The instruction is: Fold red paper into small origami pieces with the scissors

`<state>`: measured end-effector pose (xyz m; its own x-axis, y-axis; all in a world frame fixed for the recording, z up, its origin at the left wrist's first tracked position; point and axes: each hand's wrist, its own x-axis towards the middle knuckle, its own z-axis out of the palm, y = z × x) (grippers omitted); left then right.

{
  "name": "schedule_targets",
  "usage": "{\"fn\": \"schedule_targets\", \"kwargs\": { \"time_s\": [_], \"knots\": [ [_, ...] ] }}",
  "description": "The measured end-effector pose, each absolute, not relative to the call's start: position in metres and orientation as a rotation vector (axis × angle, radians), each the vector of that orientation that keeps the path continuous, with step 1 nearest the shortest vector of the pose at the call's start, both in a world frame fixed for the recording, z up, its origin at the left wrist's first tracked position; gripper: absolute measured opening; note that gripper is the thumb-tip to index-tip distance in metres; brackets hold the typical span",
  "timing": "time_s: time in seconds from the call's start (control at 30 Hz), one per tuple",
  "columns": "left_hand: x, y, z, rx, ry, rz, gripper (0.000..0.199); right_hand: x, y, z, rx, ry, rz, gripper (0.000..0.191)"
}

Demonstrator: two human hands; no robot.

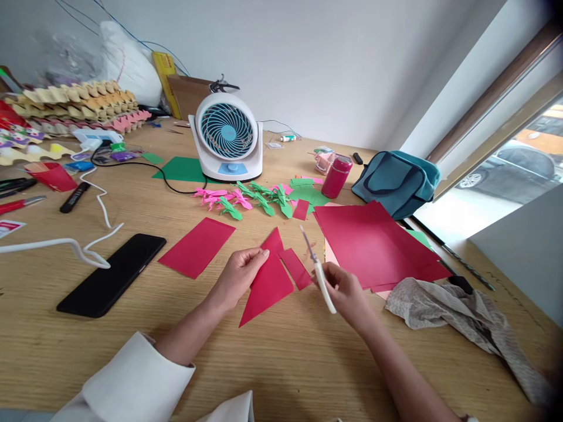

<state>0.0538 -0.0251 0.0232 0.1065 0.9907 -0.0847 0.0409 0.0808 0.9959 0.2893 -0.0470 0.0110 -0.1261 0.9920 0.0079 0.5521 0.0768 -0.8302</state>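
My left hand (241,272) pinches a folded red sheet of paper (269,284) between thumb and fingers, just above the table. My right hand (342,287) is closed round white-handled scissors (324,287), whose blades point up and away from me. Between the two hands lies a narrow red paper strip (295,268), close to the folded sheet's right edge. Flat on the table to the left rests a red paper rectangle (197,246). Beyond my hands sit several small folded green and pink paper shapes (264,198).
A white fan (229,138) stands at the back, with a red flask (337,177) and a teal bag (396,183) right of it. Large red sheets (378,246) and a crumpled cloth (435,305) lie at right. At left are a black phone (112,275) and egg trays (79,105).
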Motion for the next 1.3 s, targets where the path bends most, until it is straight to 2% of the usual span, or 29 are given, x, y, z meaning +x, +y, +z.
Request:
{"fn": "schedule_targets", "kwargs": {
  "time_s": [0.13,0.27,0.43,0.53,0.6,0.7,0.8,0.83,0.93,1.0,1.13,1.23,1.3],
  "knots": [
    [0.05,-0.018,0.018,1.138,1.204,1.093,0.041,0.334,-0.024,0.008,-1.916,-1.915,0.137,0.021],
    [0.048,-0.014,0.017,1.039,1.206,1.084,0.038,0.371,-0.009,0.002,-2.308,-1.835,-0.132,0.03],
    [0.048,-0.012,0.018,0.854,1.124,1.083,0.032,0.389,-0.006,0.002,-2.496,-1.791,-0.112,0.037],
    [0.046,-0.008,0.016,0.73,1.064,1.105,0.024,0.379,-0.01,0.006,-2.419,-1.767,-0.219,0.037],
    [0.044,-0.005,0.015,0.669,1.013,1.137,0.019,0.36,-0.016,0.008,-2.224,-1.814,-0.259,0.034],
    [0.042,-0.002,0.013,0.602,0.97,1.172,0.014,0.319,-0.03,0.009,-1.737,-2.089,0.106,0.031],
    [0.041,0.0,0.011,0.57,0.964,1.187,0.011,0.28,-0.046,0.008,-1.475,-2.346,0.263,0.042],
    [0.041,0.001,0.01,0.571,0.967,1.187,0.01,0.271,-0.05,0.007,-1.476,-2.398,0.257,0.043],
    [0.041,0.002,0.008,0.592,0.979,1.178,0.009,0.259,-0.053,0.004,-1.541,-2.512,0.222,0.031],
    [0.04,0.002,0.008,0.598,0.98,1.18,0.01,0.26,-0.051,0.002,-1.606,-2.532,0.177,0.034],
    [0.039,0.004,0.006,0.588,0.975,1.208,0.01,0.263,-0.046,-0.003,-1.644,-2.369,0.229,0.03],
    [0.038,0.006,0.003,0.595,0.979,1.215,0.009,0.256,-0.045,-0.002,-1.736,-2.244,0.248,0.046],
    [0.037,0.007,0.001,0.594,0.98,1.214,0.009,0.249,-0.045,-0.001,-1.817,-2.256,0.234,0.05]
  ]
}}
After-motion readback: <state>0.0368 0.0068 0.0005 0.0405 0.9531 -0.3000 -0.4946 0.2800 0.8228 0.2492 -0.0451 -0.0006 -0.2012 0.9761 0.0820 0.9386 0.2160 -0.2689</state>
